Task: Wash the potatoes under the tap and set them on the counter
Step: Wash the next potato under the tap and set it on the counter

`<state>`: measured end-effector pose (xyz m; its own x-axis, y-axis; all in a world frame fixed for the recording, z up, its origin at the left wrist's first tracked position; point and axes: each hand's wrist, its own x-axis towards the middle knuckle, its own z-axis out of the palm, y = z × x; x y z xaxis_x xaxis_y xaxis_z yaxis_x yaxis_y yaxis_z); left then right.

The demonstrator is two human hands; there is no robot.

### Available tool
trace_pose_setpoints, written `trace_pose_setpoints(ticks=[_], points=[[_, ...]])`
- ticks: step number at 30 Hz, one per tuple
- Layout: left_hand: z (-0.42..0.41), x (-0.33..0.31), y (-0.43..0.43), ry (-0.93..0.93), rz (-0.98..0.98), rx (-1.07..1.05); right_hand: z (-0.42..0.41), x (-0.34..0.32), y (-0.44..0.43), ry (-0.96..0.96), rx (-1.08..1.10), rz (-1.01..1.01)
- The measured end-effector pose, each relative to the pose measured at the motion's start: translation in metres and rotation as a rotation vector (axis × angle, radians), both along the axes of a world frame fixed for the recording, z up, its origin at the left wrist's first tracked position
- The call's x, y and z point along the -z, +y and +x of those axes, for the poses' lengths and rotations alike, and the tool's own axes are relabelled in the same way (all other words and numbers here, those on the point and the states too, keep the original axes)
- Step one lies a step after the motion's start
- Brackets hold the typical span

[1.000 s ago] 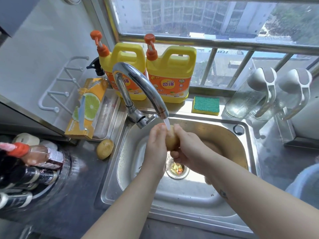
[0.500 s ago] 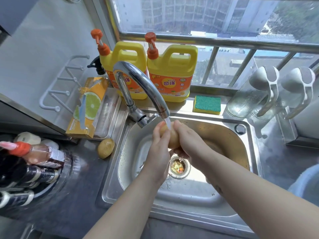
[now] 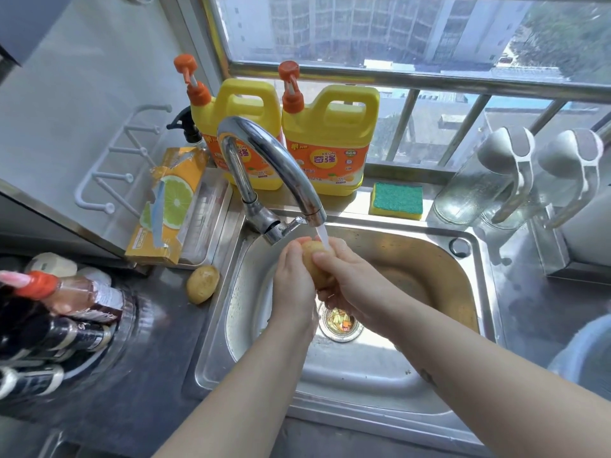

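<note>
Gripping the potato (image 3: 313, 263) between my left hand (image 3: 293, 287) and right hand (image 3: 352, 282); firm, wet, probably slippery, so I'd wrap its middle.

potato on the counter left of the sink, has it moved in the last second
No. The counter potato still lies in the same spot beside the sink rim, just in front of the orange box.

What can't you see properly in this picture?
Head view:
Potato under the tap: mostly hidden by left hand and right hand.
Sink floor: partly behind the same hands.
Bottles at left: blurred, labels unreadable.
Blue tub at right: cut off by the edge.
</note>
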<state>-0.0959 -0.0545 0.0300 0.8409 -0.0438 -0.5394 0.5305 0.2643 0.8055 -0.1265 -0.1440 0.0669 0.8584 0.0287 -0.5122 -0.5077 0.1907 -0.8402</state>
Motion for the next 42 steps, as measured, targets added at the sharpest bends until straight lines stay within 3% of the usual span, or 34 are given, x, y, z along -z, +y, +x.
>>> trace_pose_setpoints(ticks=[7, 9, 11, 14, 17, 21, 27, 33, 38, 42], points=[[-0.015, 0.000, 0.004, -0.097, 0.043, 0.183, 0.008, 0.000, 0.004, 0.131, 0.217, -0.070], [-0.019, -0.001, 0.003, -0.170, 0.085, 0.280, 0.009, 0.000, 0.001, 0.170, 0.214, -0.060], [-0.018, -0.004, 0.001, -0.209, 0.129, 0.246, 0.006, -0.002, 0.000, 0.165, 0.178, -0.020], [-0.006, -0.010, -0.002, -0.073, 0.064, 0.025, 0.000, -0.004, 0.000, 0.051, 0.093, 0.110], [0.004, -0.009, 0.000, 0.106, -0.023, -0.038, -0.006, 0.001, -0.003, -0.042, -0.021, 0.246], [0.009, -0.011, 0.003, 0.280, -0.055, 0.015, -0.011, 0.007, -0.008, -0.176, -0.085, 0.022], [0.001, -0.015, 0.011, 0.174, -0.138, 0.050, -0.006, 0.009, -0.003, -0.135, 0.097, 0.038], [-0.011, -0.014, 0.008, -0.146, -0.022, 0.197, -0.001, 0.002, 0.002, 0.033, 0.204, 0.199], [-0.012, -0.009, 0.006, -0.122, 0.005, 0.136, -0.004, 0.001, -0.003, 0.099, 0.214, 0.290], [-0.008, -0.009, 0.002, 0.000, -0.095, 0.060, -0.006, 0.003, -0.002, 0.069, 0.128, 0.264]])
